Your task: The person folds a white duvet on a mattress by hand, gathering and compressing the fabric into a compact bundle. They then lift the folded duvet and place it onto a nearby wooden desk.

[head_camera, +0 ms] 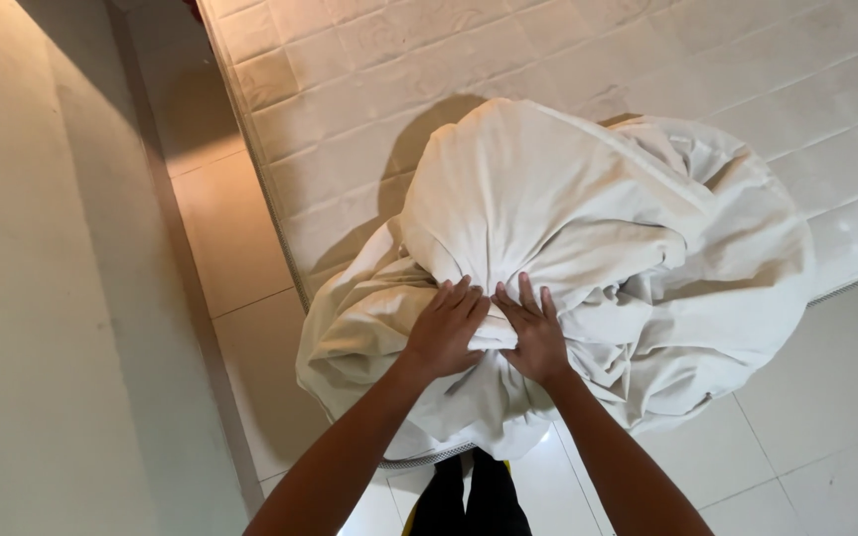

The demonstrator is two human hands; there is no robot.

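Two bare hands meet on a big heap of white cloth, and the quilted mattress [588, 60] beneath it is the largest thing in view, a pale, stitched slab that fills the upper part of the picture and runs off its top and right edges. Left of the mattress lies a strip of glossy pale floor tiles [235, 238], and further left of that stands a plain cream wall [42, 298]; more tiles show past the mattress's near corner on the right. On that near corner sits the bundle of white bedding [588, 248], puffed up in a rounded mass with loose folds that spill over the mattress edge toward the person. Both hands press on the bundle's near side, just beside each other, where the cloth gathers into creases. The left hand [444, 328] lies palm down with its fingers bent and close together, gripping a fold. The right hand [533, 333] lies flat with its fingers slightly spread, the fingertips pushing into the cloth.
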